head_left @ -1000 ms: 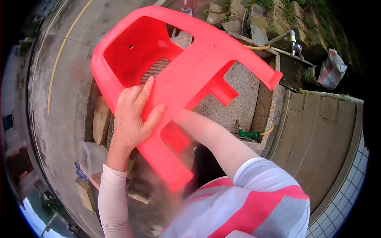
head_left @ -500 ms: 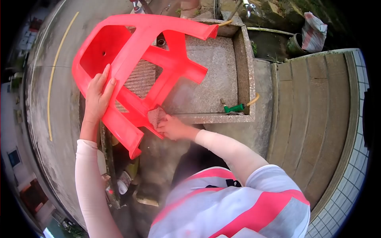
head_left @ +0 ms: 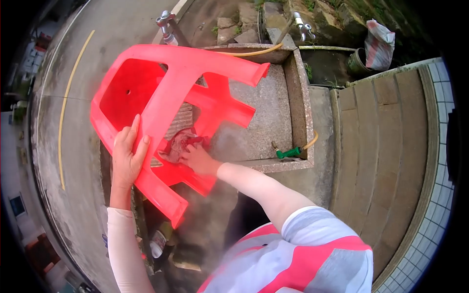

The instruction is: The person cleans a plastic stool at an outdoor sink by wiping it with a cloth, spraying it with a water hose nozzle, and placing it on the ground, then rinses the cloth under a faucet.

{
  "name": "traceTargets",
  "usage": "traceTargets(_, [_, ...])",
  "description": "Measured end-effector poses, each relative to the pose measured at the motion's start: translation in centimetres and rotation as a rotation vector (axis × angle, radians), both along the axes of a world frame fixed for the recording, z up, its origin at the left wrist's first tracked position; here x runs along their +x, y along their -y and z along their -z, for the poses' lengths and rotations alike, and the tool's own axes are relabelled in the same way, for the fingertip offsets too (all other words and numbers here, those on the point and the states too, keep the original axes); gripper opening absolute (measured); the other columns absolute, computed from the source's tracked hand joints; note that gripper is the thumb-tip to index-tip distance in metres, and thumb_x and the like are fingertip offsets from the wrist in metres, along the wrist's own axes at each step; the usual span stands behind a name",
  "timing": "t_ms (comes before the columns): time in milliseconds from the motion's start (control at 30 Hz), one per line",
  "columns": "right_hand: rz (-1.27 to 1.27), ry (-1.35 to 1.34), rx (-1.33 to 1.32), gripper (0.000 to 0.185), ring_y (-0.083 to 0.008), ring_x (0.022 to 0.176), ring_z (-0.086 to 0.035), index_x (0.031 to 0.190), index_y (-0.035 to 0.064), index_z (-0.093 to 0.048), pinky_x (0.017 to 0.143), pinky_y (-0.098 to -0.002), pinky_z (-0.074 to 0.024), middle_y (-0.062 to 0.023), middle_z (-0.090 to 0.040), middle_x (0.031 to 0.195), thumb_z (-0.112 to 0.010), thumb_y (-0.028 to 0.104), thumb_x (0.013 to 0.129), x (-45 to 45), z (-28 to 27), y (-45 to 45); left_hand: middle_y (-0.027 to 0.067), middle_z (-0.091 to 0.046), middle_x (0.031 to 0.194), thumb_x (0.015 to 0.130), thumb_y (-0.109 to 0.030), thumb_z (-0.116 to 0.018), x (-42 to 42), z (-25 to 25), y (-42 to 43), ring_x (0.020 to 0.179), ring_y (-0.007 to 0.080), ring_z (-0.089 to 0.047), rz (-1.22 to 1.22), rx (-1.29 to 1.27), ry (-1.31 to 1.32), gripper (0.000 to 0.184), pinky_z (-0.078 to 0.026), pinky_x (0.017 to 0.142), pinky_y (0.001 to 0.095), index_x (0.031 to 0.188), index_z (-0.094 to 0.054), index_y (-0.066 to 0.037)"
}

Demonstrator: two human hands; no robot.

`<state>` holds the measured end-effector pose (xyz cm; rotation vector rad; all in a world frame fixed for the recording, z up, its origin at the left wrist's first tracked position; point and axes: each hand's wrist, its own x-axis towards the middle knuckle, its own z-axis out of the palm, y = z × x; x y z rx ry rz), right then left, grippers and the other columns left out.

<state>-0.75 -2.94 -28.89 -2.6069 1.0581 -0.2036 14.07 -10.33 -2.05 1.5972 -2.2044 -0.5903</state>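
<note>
A red plastic chair [head_left: 166,97] is tipped on its side over a stone sink [head_left: 302,105], its legs pointing right and toward me. My left hand [head_left: 128,151] grips the chair's near left edge, thumb and fingers on the red plastic. Inside the frame, between the legs, my right hand [head_left: 198,158] is closed on a crumpled reddish-pink cloth [head_left: 177,145], pressed against the chair's inner side. Some of the cloth and the fingertips is hard to make out.
A green hose nozzle [head_left: 289,153] lies at the sink's near right corner. Metal taps [head_left: 304,28] stand beyond the sink, one further left [head_left: 166,24]. A striped sack [head_left: 380,45] sits in a bucket. Brown slabs [head_left: 386,161] lie right; a cup [head_left: 158,244] is below the chair.
The chair has tilted and shifted left since the first frame, then moved slightly lower in view. My right hand, hidden at first, has moved with the cloth further inside the chair.
</note>
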Motion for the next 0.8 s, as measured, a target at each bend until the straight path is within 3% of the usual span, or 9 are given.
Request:
traceTargets(100, [0.132,-0.041,-0.134,0.027,-0.0257,0.108,-0.043,0.107,0.0234,-0.066,0.086,-0.052,-0.0396,0.0036,-0.052,0.116,-0.05,0.021,0.085,-5.5,0.4,3.4,0.0117,-0.052,0.085,0.086,-0.019,-0.062,0.6,0.2,0.1,0.086,0.0256,-0.052,0.014,-0.03,0.008,0.051,-0.041,0.085,0.0345,0.132,-0.05,0.001])
traceTargets(200, [0.307,-0.205,-0.261,0.026,-0.0266,0.103,-0.046,0.106,0.0162,-0.066,0.083,-0.0562,-0.0416,0.0017,-0.055,0.11,-0.054,0.021,0.082,-11.5,2.3,9.6,0.0122,-0.054,0.088,0.086,-0.019,-0.062,0.4,0.1,0.2,0.087,0.0265,-0.052,0.018,-0.021,0.022,0.052,-0.041,0.086,0.0359,0.132,-0.05,0.001])
traceTargets(267, [0.464,0.002,-0.202,0.024,-0.0285,0.102,-0.047,0.102,0.0132,-0.066,0.082,-0.0555,-0.0423,-0.0006,-0.056,0.106,-0.055,0.019,0.082,-12.4,-0.3,12.3,0.0125,-0.055,0.091,0.085,-0.02,-0.062,0.1,0.3,0.3,0.09,0.0275,-0.052,-0.012,-0.008,0.028,0.053,-0.041,0.086,0.036,0.133,-0.049,0.001])
traceTargets(367, [0.681,0.116,-0.2,0.021,-0.0303,0.101,-0.047,0.098,0.0108,-0.067,0.081,-0.054,-0.0433,-0.0028,-0.056,0.106,-0.056,0.017,0.081,-10.7,0.3,14.3,0.0124,-0.055,0.093,0.086,-0.02,-0.062,-0.7,0.3,1.0,0.091,0.0275,-0.052,-0.042,0.005,0.064,0.055,-0.041,0.087,0.0352,0.134,-0.048,0.001])
traceTargets(467, [0.535,-0.124,-0.22,0.019,-0.0305,0.099,-0.048,0.095,0.0095,-0.067,0.081,-0.0509,-0.0433,-0.0039,-0.056,0.107,-0.056,0.015,0.08,-12.1,2.8,10.0,0.0126,-0.055,0.092,0.086,-0.02,-0.062,-0.7,0.2,0.8,0.09,0.0276,-0.052,-0.036,-0.015,0.046,0.054,-0.041,0.087,0.0354,0.134,-0.048,0.0])
traceTargets(533, [0.49,-0.171,-0.111,0.019,-0.0311,0.1,-0.048,0.094,0.0084,-0.068,0.083,-0.0475,-0.0431,-0.0044,-0.057,0.111,-0.056,0.015,0.08,-14.6,0.2,6.3,0.0127,-0.055,0.092,0.086,-0.02,-0.062,-0.8,0.1,1.0,0.09,0.0273,-0.052,-0.033,-0.029,0.028,0.054,-0.041,0.087,0.0354,0.134,-0.048,0.0])
traceTargets(633, [0.537,0.13,-0.005,0.018,-0.0315,0.094,-0.05,0.092,0.0073,-0.068,0.084,-0.0468,-0.0423,-0.0072,-0.06,0.107,-0.056,0.013,0.079,-19.0,-1.4,1.9,0.0129,-0.056,0.092,0.086,-0.019,-0.062,-0.5,0.1,1.0,0.09,0.027,-0.052,-0.041,-0.023,0.018,0.053,-0.041,0.087,0.0354,0.134,-0.048,-0.001])
traceTargets(733, [0.52,0.113,0.093,0.02,-0.0234,0.092,-0.052,0.1,0.0151,-0.069,0.088,-0.0374,-0.0462,-0.0017,-0.06,0.108,-0.059,0.018,0.082,-24.2,-5.6,-0.8,0.013,-0.056,0.092,0.086,-0.018,-0.062,-0.3,0.1,1.2,0.089,0.0268,-0.053,-0.05,0.003,-0.007,0.052,-0.041,0.087,0.0353,0.134,-0.049,-0.001])
traceTargets(800, [0.737,0.326,0.158,0.015,-0.0286,0.085,-0.057,0.09,0.01,-0.068,0.08,-0.0409,-0.0463,-0.0072,-0.063,0.096,-0.056,0.013,0.082,-25.7,-9.7,-0.6,0.013,-0.056,0.092,0.087,-0.018,-0.061,-0.3,0.3,1.3,0.09,0.0268,-0.053,-0.047,-0.015,-0.019,0.051,-0.041,0.087,0.0354,0.133,-0.049,-0.001])
